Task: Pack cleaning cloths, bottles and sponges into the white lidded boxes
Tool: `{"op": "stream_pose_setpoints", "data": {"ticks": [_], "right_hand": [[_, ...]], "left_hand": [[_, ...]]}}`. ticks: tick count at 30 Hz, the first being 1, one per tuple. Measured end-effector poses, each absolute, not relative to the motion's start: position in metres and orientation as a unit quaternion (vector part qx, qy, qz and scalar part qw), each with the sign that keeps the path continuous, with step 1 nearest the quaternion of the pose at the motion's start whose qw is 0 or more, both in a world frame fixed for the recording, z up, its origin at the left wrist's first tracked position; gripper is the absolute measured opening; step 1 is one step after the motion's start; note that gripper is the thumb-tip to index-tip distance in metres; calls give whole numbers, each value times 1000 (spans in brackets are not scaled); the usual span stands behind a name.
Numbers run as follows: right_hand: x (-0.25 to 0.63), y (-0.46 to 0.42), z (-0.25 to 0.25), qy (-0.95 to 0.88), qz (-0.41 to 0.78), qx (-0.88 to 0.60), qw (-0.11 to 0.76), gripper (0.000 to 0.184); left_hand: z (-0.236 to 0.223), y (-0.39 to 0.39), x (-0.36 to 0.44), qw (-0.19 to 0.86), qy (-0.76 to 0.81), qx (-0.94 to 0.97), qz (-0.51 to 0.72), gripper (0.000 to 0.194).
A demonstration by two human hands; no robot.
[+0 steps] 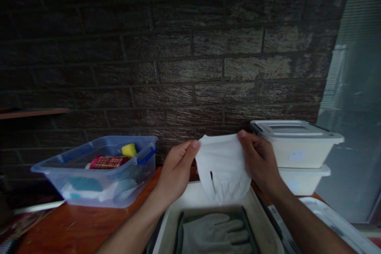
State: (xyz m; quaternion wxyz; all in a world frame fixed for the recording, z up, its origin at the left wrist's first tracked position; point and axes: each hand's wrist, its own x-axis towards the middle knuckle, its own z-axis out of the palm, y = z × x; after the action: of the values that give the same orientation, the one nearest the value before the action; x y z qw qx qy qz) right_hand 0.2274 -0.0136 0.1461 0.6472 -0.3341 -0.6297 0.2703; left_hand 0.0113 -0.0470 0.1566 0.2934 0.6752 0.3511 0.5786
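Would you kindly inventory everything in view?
White glove: one, white, between hands
Bin: one, white, front centre
Grey glove: at least one, grey, in bin
Tub: one, blue, left
Block: one, yellow, in tub
Checked item: one, red, in tub
Boxes: two, white, stacked right
Loose lid: one, white, right
Table: one, brown, below
Wall: one, dark, behind
Shelf: one, brown, left
Panel: one, pale, right
Left hand: one, bare, holding glove
Right hand: one, bare, holding glove

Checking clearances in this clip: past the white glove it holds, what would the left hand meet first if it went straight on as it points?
Probably the dark brick wall: the left hand points forward and rightward past the white glove, though depth is unclear in this view.
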Motion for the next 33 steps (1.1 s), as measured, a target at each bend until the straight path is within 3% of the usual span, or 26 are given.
{"op": "stream_pose_setpoints", "data": {"ticks": [5,12,17,22,33], "right_hand": [[223,-16,145,-630,287,-324,644,52],[211,-23,142,-629,369,-293,618,48],[200,-26,136,-625,493,-242,555,41],[191,-27,128,-640,445,-293,554,48],[215,-17,140,-620,428,-329,570,58]], "left_hand": [[154,-45,15,314,347,661,586,41],[147,-48,32,501,305,654,478,35],[146,-45,28,379,335,673,539,35],[143,-46,28,314,347,688,555,30],[157,-49,17,379,384,627,562,40]]}}
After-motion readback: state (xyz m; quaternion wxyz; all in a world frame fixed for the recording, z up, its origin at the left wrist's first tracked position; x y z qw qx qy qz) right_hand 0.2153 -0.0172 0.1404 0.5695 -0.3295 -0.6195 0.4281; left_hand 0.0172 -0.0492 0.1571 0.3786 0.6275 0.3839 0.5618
